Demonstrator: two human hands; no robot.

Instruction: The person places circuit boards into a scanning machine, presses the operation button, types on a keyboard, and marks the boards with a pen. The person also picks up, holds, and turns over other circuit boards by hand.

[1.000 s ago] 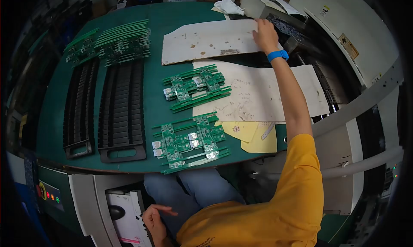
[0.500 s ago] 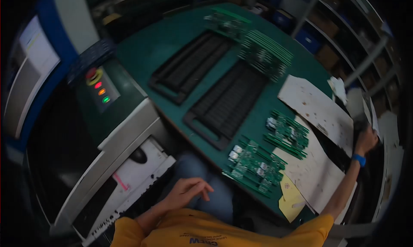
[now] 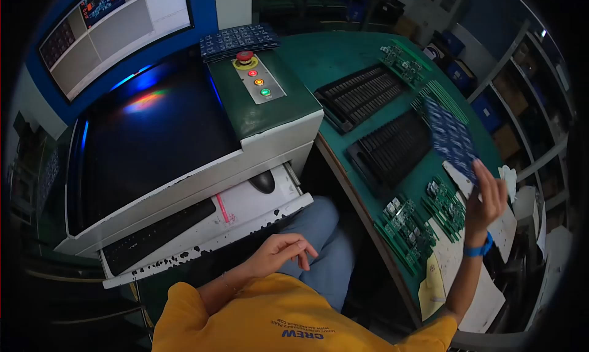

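My right hand [image 3: 488,195] grips the lower end of a flat blue sheet with a pale repeated pattern [image 3: 451,134]; cloth or board, I cannot tell. The sheet is held up over the right side of the green table and hides part of a green circuit board stack [image 3: 457,103] behind it. Below and left of this hand lie green circuit boards [image 3: 445,208] and more green boards [image 3: 405,232]. My left hand [image 3: 282,254] hovers over my lap, fingers loosely bent and apart, with nothing in it.
Two black slotted trays [image 3: 368,94] [image 3: 392,146] lie on the green table [image 3: 307,57]. To the left stands a machine with a red stop button [image 3: 245,57], a blue patterned stack [image 3: 239,40], a monitor [image 3: 116,33] and a drawer holding a keyboard [image 3: 159,235] and mouse [image 3: 262,182].
My right hand has come from the table's far right edge inward and up, now with the blue patterned sheet in it. The view has turned left. My left hand stays over my lap.
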